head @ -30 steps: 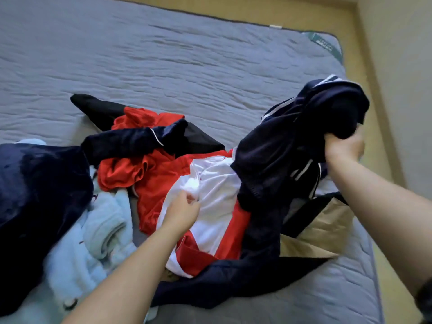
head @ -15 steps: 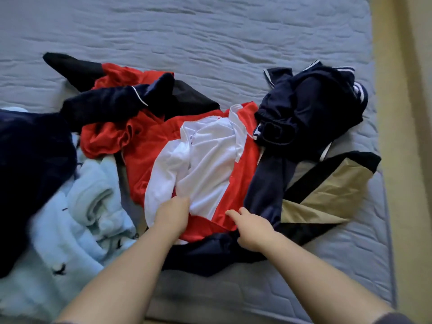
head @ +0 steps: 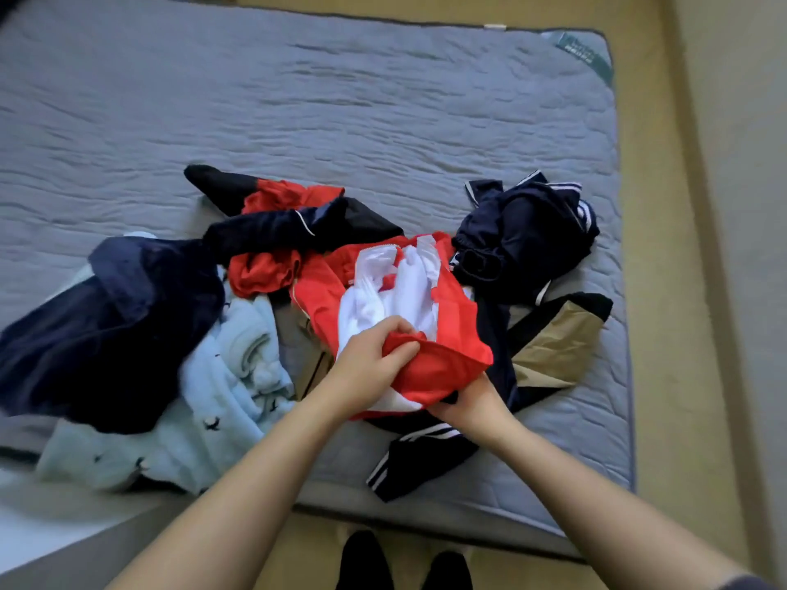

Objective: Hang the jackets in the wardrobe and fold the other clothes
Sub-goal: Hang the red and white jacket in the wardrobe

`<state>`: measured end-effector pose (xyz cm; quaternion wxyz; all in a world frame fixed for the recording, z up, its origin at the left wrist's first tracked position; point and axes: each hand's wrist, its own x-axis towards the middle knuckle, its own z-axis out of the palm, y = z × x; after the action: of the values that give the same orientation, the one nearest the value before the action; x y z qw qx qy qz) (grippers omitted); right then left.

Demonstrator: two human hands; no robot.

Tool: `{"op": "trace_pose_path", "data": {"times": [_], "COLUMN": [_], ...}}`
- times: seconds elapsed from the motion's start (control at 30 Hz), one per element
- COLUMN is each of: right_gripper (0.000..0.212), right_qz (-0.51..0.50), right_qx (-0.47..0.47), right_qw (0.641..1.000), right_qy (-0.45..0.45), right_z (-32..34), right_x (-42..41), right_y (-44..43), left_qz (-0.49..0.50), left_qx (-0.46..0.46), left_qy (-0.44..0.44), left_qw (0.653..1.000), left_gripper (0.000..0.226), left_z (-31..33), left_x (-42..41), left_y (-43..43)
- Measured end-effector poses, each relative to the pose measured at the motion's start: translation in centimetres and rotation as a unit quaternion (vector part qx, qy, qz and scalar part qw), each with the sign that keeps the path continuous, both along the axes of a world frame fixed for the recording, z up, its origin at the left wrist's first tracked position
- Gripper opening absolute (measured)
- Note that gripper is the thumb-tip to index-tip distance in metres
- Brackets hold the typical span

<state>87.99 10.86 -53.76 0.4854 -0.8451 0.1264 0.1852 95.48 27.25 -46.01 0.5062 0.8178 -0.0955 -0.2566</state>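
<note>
A red and white jacket (head: 447, 308) lies crumpled near the front edge of a bed (head: 298, 100), in the middle of a pile of clothes. I hold its near hem in both hands. My left hand (head: 370, 368) has its fingers (head: 398, 353) curled, pinching a fold of red cloth from above. My right hand (head: 472, 402) grips the same hem from underneath, its fingertips hidden by the fabric. I judge this two-handed hold is meant to lift the jacket free of the heap and find its shape, so it can go on a hanger.

Touching it on the right are a bunched navy garment with white stripes (head: 528, 236) and a black and tan jacket (head: 553, 342). A navy striped piece (head: 417, 457) lies under my wrists. To the left sit a pale blue fleece (head: 230, 376) and a large dark navy garment (head: 115, 325).

The bed has a grey quilted cover, wrinkled and bare beyond the pile. A tan floor (head: 651, 206) runs along its far and right sides, up to a pale wall (head: 745, 163). My feet (head: 362, 564), in black, stand at the bed's edge. No wardrobe is in view.
</note>
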Motion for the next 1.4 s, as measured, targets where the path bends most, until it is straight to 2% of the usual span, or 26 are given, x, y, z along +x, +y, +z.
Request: {"op": "trace_pose_path", "data": {"times": [0.07,0.13,0.23,0.3,0.37,0.47,0.57,0.6,0.7,0.73,0.8,0.87,0.9,0.93,0.97,1.0,1.03,1.1,1.17,1.2,1.3,1.4], "right_gripper": [0.056,0.053,0.056,0.054,0.049,0.041,0.025,0.028,0.035,0.034,0.023,0.029,0.033,0.033,0.033,0.030,0.025,0.018,0.027,0.030,0.037,0.026], "right_qz": [-0.033,-0.058,-0.086,-0.108,-0.148,-0.223,-0.270,-0.270,-0.212,-0.186,-0.124,-0.045,-0.007,0.022,0.041,0.053,0.057,0.070,0.100,0.115,0.138,0.094], "right_qx": [0.086,0.165,0.284,0.389,0.489,0.515,0.480,0.464,0.383,0.377,0.366,0.347,0.346,0.355,0.368,0.380,0.373,0.275,0.077,-0.027,-0.295,-0.416], "right_qw": [0.995,0.982,0.951,0.914,0.860,0.825,0.833,0.843,0.899,0.907,0.922,0.937,0.938,0.935,0.929,0.924,0.926,0.955,0.981,0.978,0.919,0.864], "right_qy": [-0.036,-0.069,-0.085,-0.042,0.014,0.069,0.053,0.038,-0.003,-0.002,0.002,0.002,0.004,0.004,0.001,-0.006,-0.022,-0.085,-0.148,-0.174,-0.221,-0.268], "right_z": [5.0,10.3,17.3,20.5,23.0,25.8,29.1,30.8,35.6,37.0,39.5,41.6,42.4,43.3,44.2,45.2,46.0,47.3,47.6,47.4,45.6,44.2], "right_x": [0.0,-0.2,-2.0,-3.9,-5.2,-6.4,-6.4,-6.3,-5.9,-5.9,-6.3,-6.6,-6.6,-6.7,-6.7,-6.8,-6.8,-7.0,-7.1,-7.2,-7.3,-7.0], "right_y": [1.5,2.4,2.5,2.4,2.3,2.4,2.0,1.7,0.8,0.7,1.0,1.2,1.3,1.5,1.7,1.8,1.7,1.2,0.4,0.4,1.2,2.1], "left_qz": [0.031,0.089,0.114,0.117,0.116,0.102,0.063,0.057,0.087,0.113,0.151,0.128,0.101,0.074,0.060,0.072,0.105,0.176,0.219,0.236,0.243,0.192], "left_qx": [-0.017,-0.043,-0.008,0.029,0.045,0.009,-0.020,-0.037,-0.085,-0.099,-0.073,-0.039,-0.026,-0.017,0.004,0.026,0.030,0.005,0.007,0.015,0.000,-0.020], "left_qy": [-0.034,-0.058,-0.087,-0.092,-0.109,-0.092,-0.075,-0.063,-0.007,-0.013,-0.088,-0.162,-0.178,-0.189,-0.203,-0.226,-0.257,-0.309,-0.367,-0.392,-0.446,-0.502], "left_qw": [0.999,0.993,0.990,0.988,0.986,0.991,0.995,0.996,0.993,0.989,0.982,0.978,0.978,0.979,0.977,0.971,0.960,0.935,0.904,0.889,0.862,0.843], "left_gripper": [0.003,0.012,0.023,0.017,0.011,0.009,0.015,0.017,0.014,0.014,0.011,0.049,0.058,0.052,0.035,0.016,0.010,0.018,0.024,0.026,0.034,0.030], "left_z": [4.8,9.5,15.8,18.5,20.3,21.8,23.0,23.2,24.5,24.7,25.5,26.8,27.3,27.9,28.3,28.7,29.0,29.2,29.9,30.5,33.0,35.3], "left_x": [-1.0,-2.2,-4.4,-6.6,-9.0,-12.5,-14.8,-15.2,-15.8,-15.7,-15.1,-14.4,-14.0,-13.7,-13.6,-13.5,-13.3,-12.9,-12.5,-12.2,-11.5,-11.0], "left_y": [-0.4,-0.4,-0.3,-0.2,-0.2,-0.3,0.4,0.9,2.2,2.5,3.1,3.3,3.2,2.8,2.4,2.1,2.0,2.5,3.5,3.9,4.2,3.7]}}
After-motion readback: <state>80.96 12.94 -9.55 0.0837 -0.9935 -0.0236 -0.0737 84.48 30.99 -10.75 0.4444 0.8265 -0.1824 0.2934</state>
